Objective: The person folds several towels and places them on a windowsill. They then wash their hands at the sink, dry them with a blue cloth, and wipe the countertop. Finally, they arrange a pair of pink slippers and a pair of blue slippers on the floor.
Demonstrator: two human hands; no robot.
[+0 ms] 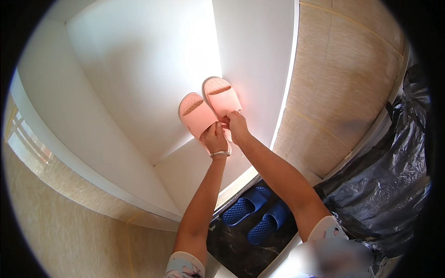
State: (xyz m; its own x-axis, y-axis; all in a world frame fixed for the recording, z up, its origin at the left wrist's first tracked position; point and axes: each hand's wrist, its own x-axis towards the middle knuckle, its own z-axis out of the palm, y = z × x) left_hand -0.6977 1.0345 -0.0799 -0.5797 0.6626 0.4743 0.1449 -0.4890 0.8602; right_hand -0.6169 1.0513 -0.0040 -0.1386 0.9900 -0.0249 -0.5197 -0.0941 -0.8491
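Two pink slide slippers are side by side at the middle of the head view, against the white interior of a walled space. My left hand, with a bracelet at the wrist, is closed on the left pink slipper, its fingers tucked at the strap's edge. Slightly higher, my right hand grips the right pink slipper at its strap. The hands meet between the two slippers and hide part of their rear ends. Whether the slippers touch the white surface, I cannot tell.
White side walls enclose the space, with tan tiled wall to the right. Below my forearms, a pair of blue slippers lies on a dark marbled floor. Black plastic sheeting bunches at the lower right.
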